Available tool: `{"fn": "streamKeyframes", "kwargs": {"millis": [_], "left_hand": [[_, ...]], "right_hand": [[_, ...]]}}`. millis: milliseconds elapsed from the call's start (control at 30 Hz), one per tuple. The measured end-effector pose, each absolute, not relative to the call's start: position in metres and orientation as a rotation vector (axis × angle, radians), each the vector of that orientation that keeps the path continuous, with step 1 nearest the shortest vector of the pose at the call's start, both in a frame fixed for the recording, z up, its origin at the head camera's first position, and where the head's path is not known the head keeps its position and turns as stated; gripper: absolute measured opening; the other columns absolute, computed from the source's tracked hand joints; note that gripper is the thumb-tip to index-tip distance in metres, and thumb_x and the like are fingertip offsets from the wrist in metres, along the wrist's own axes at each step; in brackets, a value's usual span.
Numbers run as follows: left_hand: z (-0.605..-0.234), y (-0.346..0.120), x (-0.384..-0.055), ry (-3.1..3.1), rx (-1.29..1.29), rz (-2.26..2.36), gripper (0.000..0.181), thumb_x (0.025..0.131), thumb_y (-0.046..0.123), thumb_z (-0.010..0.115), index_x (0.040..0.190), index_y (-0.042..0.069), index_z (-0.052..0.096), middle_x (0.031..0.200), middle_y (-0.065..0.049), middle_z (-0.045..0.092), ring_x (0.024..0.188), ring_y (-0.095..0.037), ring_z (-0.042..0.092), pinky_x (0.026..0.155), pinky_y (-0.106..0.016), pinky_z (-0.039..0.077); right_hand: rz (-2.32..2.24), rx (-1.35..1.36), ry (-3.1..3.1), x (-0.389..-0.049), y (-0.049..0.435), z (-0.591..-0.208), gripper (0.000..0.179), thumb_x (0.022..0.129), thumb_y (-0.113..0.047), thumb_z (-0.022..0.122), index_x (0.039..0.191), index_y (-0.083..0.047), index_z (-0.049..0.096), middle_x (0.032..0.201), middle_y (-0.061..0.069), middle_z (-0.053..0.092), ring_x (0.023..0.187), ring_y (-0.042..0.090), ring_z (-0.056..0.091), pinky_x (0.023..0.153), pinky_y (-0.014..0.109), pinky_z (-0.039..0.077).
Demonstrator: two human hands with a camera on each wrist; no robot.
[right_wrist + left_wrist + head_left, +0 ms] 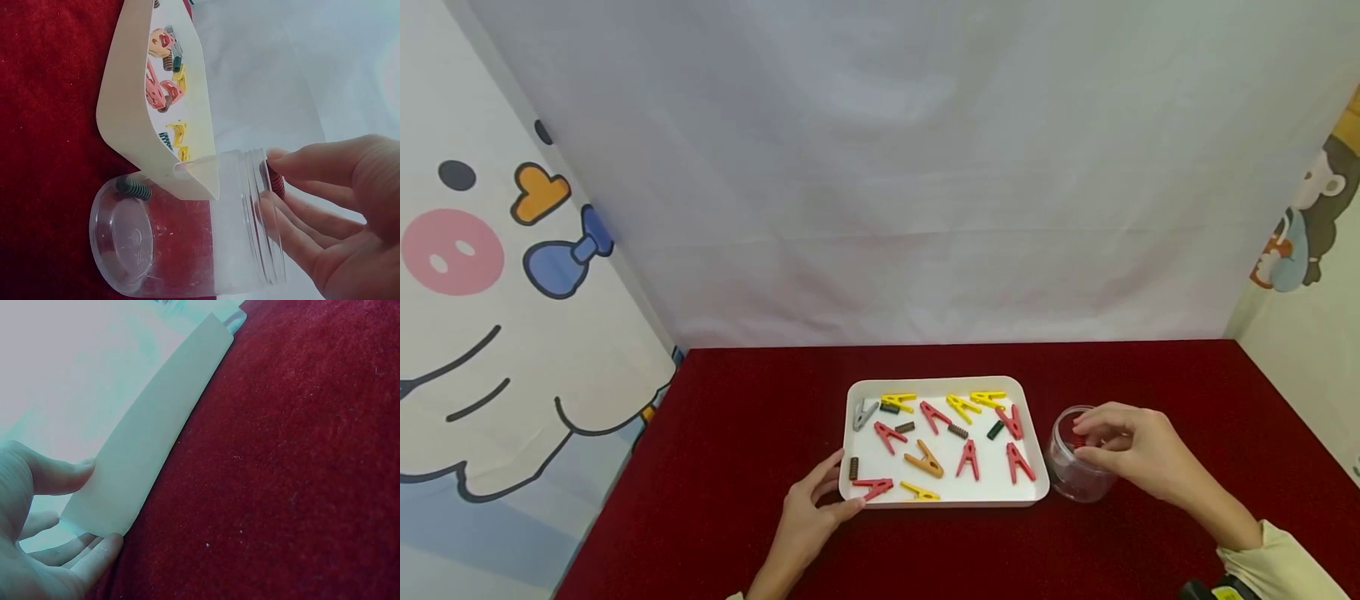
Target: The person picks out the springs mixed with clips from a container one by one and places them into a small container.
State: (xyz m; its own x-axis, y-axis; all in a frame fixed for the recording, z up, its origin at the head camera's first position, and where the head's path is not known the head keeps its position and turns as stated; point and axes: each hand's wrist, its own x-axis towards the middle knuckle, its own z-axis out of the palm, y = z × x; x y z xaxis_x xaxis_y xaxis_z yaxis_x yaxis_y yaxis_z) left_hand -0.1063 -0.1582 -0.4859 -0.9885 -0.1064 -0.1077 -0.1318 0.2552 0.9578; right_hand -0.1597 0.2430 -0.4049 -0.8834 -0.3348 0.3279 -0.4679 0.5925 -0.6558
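While the left hand (811, 510) is bracing the white tray (955, 503), the right hand (1138, 446) is pinching a red spring (1079, 438) at the mouth of the clear jar (1082, 483).
Thumb and fingers are gripping the tray's near-left corner, likely keeping it still; clips (936, 469) and loose springs (853, 468) are lying spread inside; just right, the jar, a green spring (134, 187) inside, is standing close, presumably for a short reach.

- Right sleeve (1288, 565): pale cream-yellow cloth, loose, creased; cuff edge uneven, ending above the wrist.
- Black item (1199, 592) beside right cuff: rounded, bearing a yellow patch (1227, 594); cut by the frame, kind unclear.
- Left sleeve (735, 596): pale sliver only.
- Left hand (808, 517), right hand (1123, 442): bare.
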Motion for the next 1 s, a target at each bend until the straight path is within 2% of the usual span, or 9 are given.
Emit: {"fn": "streamKeyframes", "kwargs": {"millis": [300,800,1000], "left_hand": [[-0.486,-0.158,-0.106,2.467,-0.237,1.900,0.073,0.072,0.008,0.080,0.138,0.011,0.049,0.121,-0.015,0.057,0.113,-0.028,0.054,0.074,-0.024,0.049],[-0.486,-0.158,-0.107,2.493,-0.236,1.873,0.073,0.071,0.008,0.081,0.137,0.012,0.051,0.120,-0.015,0.058,0.113,-0.029,0.054,0.075,-0.025,0.049],[-0.488,-0.159,-0.107,2.487,-0.232,1.883,0.073,0.071,0.008,0.080,0.138,0.011,0.050,0.120,-0.015,0.058,0.113,-0.029,0.054,0.075,-0.024,0.049]], "right_hand": [[1.167,0.653,-2.610,-0.157,0.243,-0.400,0.022,0.069,-0.001,0.082,0.086,-0.010,0.071,0.082,0.002,0.066,0.066,0.004,0.060,0.055,0.020,0.050],[1.168,0.670,-2.628,-0.154,0.233,-0.393,0.019,0.074,-0.003,0.079,0.088,-0.012,0.071,0.087,0.000,0.067,0.071,0.005,0.060,0.058,0.024,0.051],[1.222,0.700,-2.628,-0.155,0.228,-0.393,0.020,0.074,0.001,0.077,0.089,-0.010,0.070,0.088,0.002,0.066,0.070,0.007,0.062,0.058,0.026,0.052]]}}
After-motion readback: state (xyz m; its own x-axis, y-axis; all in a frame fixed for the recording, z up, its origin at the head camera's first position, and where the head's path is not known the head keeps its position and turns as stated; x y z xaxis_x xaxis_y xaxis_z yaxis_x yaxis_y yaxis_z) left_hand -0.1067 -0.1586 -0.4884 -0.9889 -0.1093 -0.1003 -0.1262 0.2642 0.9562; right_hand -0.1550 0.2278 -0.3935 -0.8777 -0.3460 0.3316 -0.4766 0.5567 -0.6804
